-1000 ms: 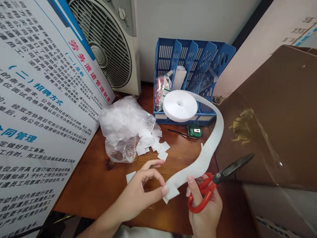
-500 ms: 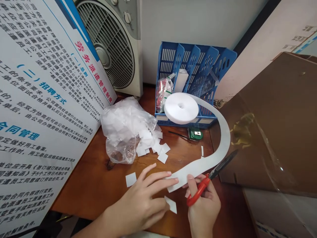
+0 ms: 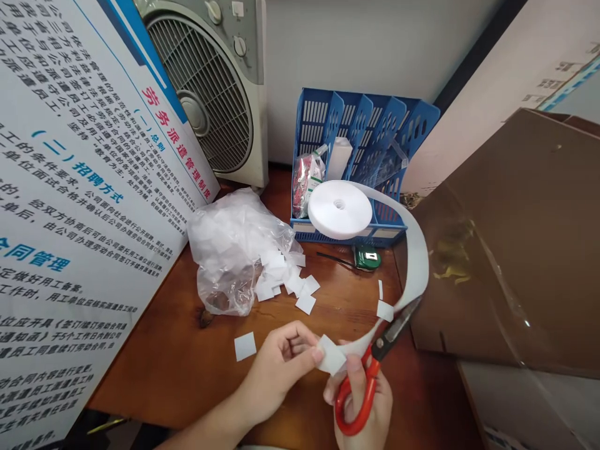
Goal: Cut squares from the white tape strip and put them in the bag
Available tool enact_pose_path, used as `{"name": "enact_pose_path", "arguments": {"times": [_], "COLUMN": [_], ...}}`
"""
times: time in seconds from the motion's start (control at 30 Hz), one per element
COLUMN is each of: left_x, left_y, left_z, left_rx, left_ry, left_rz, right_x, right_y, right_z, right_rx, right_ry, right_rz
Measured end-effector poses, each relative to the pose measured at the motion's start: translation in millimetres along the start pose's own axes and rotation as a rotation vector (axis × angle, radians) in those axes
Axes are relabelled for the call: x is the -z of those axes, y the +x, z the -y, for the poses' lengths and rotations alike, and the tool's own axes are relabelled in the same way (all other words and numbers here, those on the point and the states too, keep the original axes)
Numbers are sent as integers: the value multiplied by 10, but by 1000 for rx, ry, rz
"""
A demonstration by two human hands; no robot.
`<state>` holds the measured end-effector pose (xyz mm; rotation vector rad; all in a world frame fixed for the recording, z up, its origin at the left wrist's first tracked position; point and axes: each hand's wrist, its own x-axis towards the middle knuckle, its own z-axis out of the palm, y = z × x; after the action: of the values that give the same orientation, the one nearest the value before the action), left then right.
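My left hand [image 3: 285, 369] pinches a small white square [image 3: 332, 355] between thumb and fingers. Just right of it, my right hand [image 3: 363, 400] holds scissors [image 3: 359, 406] with red handles, their dark blades pointing up and right. A white strip [image 3: 417, 256] curves down from a white roll [image 3: 340, 209] to the fingers of my right hand; its end is partly hidden behind the square. The roll rests at the front of a blue file rack. One loose white square [image 3: 245, 346] lies left of my left hand, and another piece [image 3: 385, 310] lies beside the strip.
A clear plastic bag [image 3: 234, 244] spills several white squares [image 3: 281, 275] onto the wooden table [image 3: 187, 375]. Behind stand the blue file rack [image 3: 419, 125] and a box fan [image 3: 201, 94]. A green tape measure [image 3: 367, 257] sits before the rack. A cardboard box [image 3: 506, 250] bounds the right, a printed board [image 3: 70, 187] the left.
The square that lay by my left hand is off the table, and that hand now pinches a square. The strip's end and the scissors have moved lower, towards me.
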<state>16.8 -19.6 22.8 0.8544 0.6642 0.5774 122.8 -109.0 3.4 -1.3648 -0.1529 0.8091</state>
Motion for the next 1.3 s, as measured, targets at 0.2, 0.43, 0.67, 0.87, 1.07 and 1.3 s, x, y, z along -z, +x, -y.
{"name": "enact_pose_path", "arguments": {"times": [0.2, 0.43, 0.67, 0.87, 1.07, 1.3], "left_x": [229, 230, 101, 24, 47, 82], "left_y": [-12, 79, 63, 51, 84, 72], "left_z": [-254, -219, -132, -17, 42, -47], "left_rx": [28, 128, 47, 94, 84, 92], "left_ry": [208, 245, 220, 47, 23, 63], "left_rz": [120, 182, -4, -58, -52, -5], "right_x": [43, -9, -34, -117, -127, -123], "right_y": [110, 48, 18, 36, 63, 67], "right_z": [111, 97, 87, 142, 128, 151], "right_rx": [50, 56, 72, 95, 86, -25], "right_ry": [-91, -189, -199, -133, -83, -49], "right_rz": [-63, -44, -10, -89, -58, -44]}}
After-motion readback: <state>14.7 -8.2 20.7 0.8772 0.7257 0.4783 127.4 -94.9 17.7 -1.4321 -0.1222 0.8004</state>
